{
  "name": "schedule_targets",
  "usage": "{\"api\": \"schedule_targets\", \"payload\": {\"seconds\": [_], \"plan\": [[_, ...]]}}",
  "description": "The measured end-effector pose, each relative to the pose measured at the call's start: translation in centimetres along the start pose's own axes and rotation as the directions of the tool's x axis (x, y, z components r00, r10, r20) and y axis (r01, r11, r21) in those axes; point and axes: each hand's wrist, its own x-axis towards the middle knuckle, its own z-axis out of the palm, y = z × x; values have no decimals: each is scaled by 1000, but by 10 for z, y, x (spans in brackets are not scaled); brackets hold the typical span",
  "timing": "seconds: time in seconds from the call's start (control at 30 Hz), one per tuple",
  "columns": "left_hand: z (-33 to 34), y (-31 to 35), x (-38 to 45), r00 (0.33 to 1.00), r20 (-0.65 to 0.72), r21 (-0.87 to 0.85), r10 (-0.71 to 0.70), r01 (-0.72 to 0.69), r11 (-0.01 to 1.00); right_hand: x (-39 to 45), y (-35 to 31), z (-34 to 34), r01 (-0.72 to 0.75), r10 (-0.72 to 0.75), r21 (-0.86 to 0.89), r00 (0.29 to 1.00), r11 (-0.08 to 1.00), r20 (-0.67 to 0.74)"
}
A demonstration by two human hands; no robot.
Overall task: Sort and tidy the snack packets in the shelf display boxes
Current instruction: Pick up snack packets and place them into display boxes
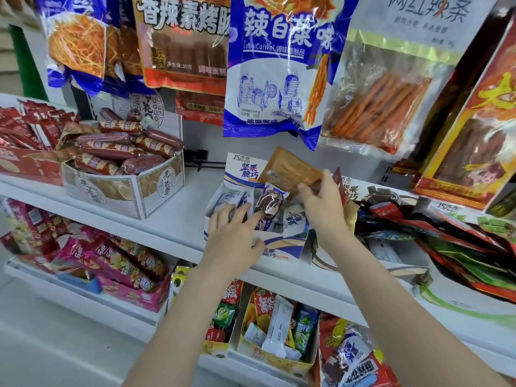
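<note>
Right hand (321, 208) — raised above the white-and-blue display box (282, 247), thumb and fingers pinching the lower edge of a flat tan packet (290, 170), which is held tilted in the air over the box's back flap.

Left hand (233, 233) — palm down at the front left of the same box, fingers reaching in and touching a brown-and-white packet (269, 202) that stands upright among small white-and-blue packets (293, 219); whether the fingers grip it cannot be told.

Display box — on the middle shelf (181, 219), front wall low, printed flap standing at the back.

Right of it, just beside — a heap of red, green and dark packets (446, 241) spilling across a second box.

Left, same shelf — grey patterned box of red sausages (125, 146); further left, red wrapped bars (28, 124).

Above, on hooks — large hanging bags, among them a blue-and-white bag (279, 65) and a clear bag of orange sticks (382, 101).

Lower shelf — pink packets (117, 263) at left, yellow box of mixed packets (276, 336) below the hands.
</note>
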Motion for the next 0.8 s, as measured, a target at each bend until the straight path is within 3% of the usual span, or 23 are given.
{"api": "schedule_targets", "payload": {"seconds": [0.17,0.3,0.43,0.53,0.63,0.67,0.73,0.8], "plan": [[-5,6,0,1000,-17,-37,-10,10,999,-24,-9,-9,37,-30,80,995,996,-92],[-9,18,-6,989,-58,-136,133,-140,981,-59,3,-24,134,-137,-31,972,991,-193],[4,19,-9,989,3,43,149,-149,988,-79,5,-59,171,-203,-134,937,976,-286],[-2,30,-12,994,-40,11,99,-99,995,-91,9,-98,188,-215,-135,949,973,-228],[-17,55,-33,963,-261,-309,74,-156,938,-107,19,-140,161,-164,-54,985,986,-59],[-20,65,-44,973,-229,-481,29,-139,866,-113,25,-154,154,-153,-68,988,986,16],[-19,87,-63,998,61,-762,-8,52,646,-124,39,-174,115,-100,-94,983,989,154],[-12,104,-75,897,440,-815,48,376,442,-133,54,-187,90,-63,-94,965,992,254]]}}
